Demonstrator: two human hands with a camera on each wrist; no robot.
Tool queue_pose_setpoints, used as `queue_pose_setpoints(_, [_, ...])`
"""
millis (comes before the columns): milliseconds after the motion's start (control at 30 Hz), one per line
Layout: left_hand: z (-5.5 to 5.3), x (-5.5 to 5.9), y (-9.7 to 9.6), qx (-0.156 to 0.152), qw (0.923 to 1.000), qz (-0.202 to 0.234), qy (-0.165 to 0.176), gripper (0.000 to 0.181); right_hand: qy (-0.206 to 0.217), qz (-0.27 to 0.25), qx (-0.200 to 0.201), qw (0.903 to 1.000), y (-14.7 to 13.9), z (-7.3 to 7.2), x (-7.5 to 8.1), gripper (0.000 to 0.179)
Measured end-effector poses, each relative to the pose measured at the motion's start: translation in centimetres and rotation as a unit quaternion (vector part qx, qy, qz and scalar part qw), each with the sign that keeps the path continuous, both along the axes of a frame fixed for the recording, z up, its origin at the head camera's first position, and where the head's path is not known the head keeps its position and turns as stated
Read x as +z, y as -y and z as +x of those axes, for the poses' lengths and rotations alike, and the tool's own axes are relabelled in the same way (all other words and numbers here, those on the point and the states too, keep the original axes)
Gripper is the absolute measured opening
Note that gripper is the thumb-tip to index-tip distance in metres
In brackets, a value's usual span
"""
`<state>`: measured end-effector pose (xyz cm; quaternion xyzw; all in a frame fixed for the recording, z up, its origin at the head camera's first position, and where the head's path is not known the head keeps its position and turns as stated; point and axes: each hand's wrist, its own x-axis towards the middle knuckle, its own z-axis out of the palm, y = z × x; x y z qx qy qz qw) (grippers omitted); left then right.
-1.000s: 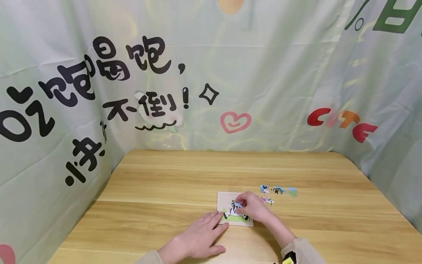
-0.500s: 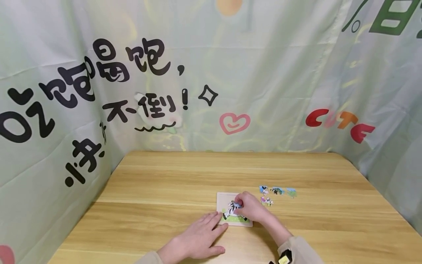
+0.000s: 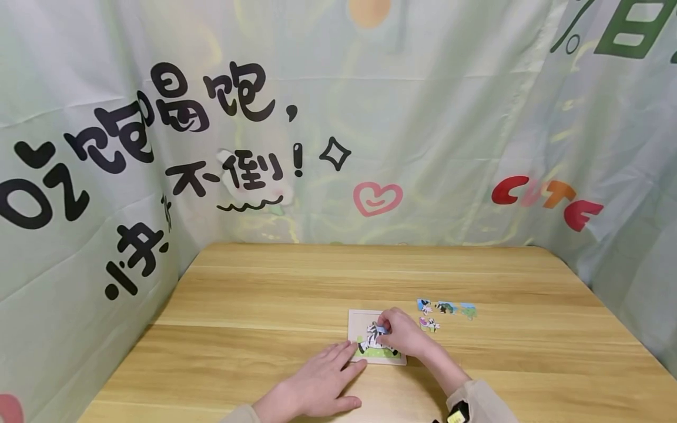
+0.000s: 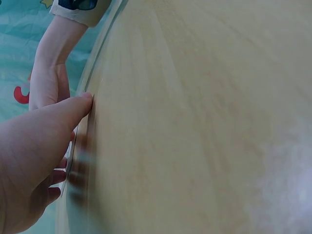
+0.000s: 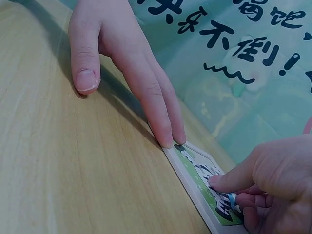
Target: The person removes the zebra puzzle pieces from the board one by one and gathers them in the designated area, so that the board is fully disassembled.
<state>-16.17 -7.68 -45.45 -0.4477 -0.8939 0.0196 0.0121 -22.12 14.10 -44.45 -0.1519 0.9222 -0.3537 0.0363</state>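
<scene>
In the head view a pale puzzle board point(image 3: 359, 317) lies flat, its lower part filled with a zebra on green grass. My left hand point(image 3: 325, 379) rests its straight fingertips on the board's left edge, thumb spread on the table. Over the board's right side, my right hand point(image 3: 404, 333) pinches a puzzle piece point(image 3: 381, 330) with some blue on it, mostly hidden by the fingers. The right wrist view has the right thumb point(image 5: 226, 181) down on the zebra picture, the other fingers curled beside it. The left wrist view shows the left hand point(image 4: 36, 151) at the side.
Several loose puzzle pieces lie right of and beyond the board, among them a blue one point(image 3: 424, 305), a green one point(image 3: 468, 310) and a pink-and-white one point(image 3: 429, 324). The wooden table point(image 3: 264, 282) ends at a printed curtain point(image 3: 444, 129) behind and at both sides.
Both hands keep nearly the same places on the board, the right still at the zebra. The whole head view shifts slightly; the loose pieces stay put.
</scene>
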Motion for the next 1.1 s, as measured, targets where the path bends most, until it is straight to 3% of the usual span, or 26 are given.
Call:
queue_pose_setpoints(733, [0.02, 0.02, 0.03, 0.001, 1.0000, 0.002, -0.001, 0.069, 0.012, 0.006, 0.014, 0.9998, 0.01, -0.12, 0.38, 0.021])
queue_pose_setpoints(1100, [-0.01, 0.10, -0.05, 0.005, 0.9999, 0.002, 0.010, 0.069, 0.022, 0.022, -0.019, 0.9994, 0.55, -0.37, 0.61, 0.018])
